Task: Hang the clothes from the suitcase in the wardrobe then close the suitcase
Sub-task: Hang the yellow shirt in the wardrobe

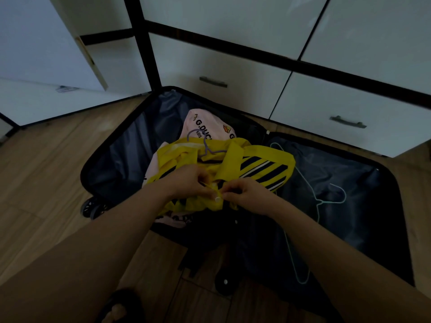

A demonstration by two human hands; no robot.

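While both hands work at its front, the left hand [186, 180] and right hand [242, 192] pinch the yellow garment [256, 159] at a small white button [217, 199]; light, limp cloth, best gripped by its shoulders, it lies on the purple hanger [203, 145] over the open suitcase [130, 145].

Both forearms are bare, and a dark open-toed sandal [123, 306] covers 1 foot.

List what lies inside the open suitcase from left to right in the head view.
Pink garment → purple hanger → yellow striped garment → mint hangers.
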